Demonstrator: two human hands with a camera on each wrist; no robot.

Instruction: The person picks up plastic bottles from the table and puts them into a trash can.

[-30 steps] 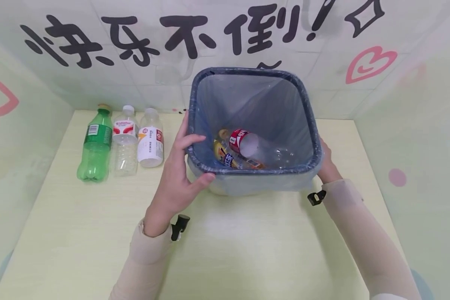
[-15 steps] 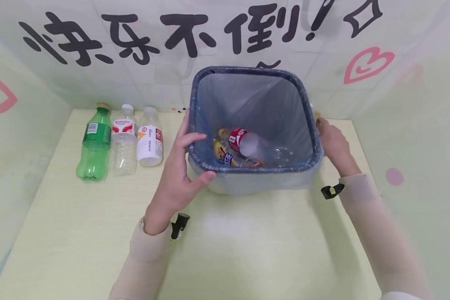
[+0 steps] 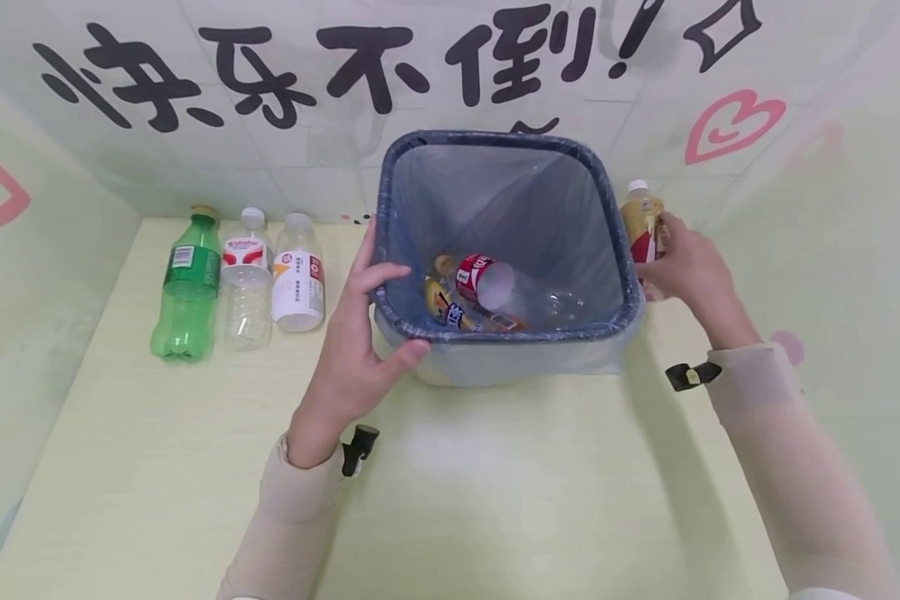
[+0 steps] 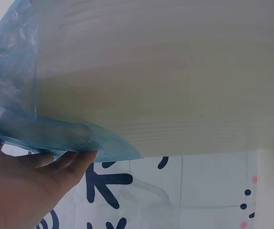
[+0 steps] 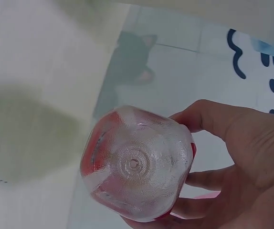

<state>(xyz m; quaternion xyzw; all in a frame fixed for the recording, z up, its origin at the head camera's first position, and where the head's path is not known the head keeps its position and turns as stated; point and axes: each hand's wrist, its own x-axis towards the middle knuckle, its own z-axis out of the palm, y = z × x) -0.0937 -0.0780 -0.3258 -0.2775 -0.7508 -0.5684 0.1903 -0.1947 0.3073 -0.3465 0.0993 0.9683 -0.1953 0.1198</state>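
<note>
Since half a second ago the right hand [image 3: 693,267] has shifted outward from the bin's right side, and the bottle with a yellow-and-red label [image 3: 641,225], then mostly hidden behind the rim, is now largely in sight; the left hand [image 3: 348,358] has stayed put. One pale table [image 3: 495,483] carries one bin [image 3: 513,337], lined with one translucent bag [image 3: 528,362]. Two hands are at work. The left holds the bin's left rim, one finger hooked over inside, thumb set apart on the front corner. The right has its thumb and fingers curled round the side of the labelled bottle, which lies between them, just right of the bin, its base facing the right wrist camera. Three bottles stand in a row at left: one green bottle [image 3: 186,287], one white-labelled bottle [image 3: 297,283], and between them one red-and-white-labelled bottle [image 3: 247,275]. Inside the bin are a red-labelled bottle [image 3: 487,279] and a yellow-labelled bottle [image 3: 442,304]; overlap prevents a full count. Two black clips [image 3: 693,377] sit at the cuffs, one each.
</note>
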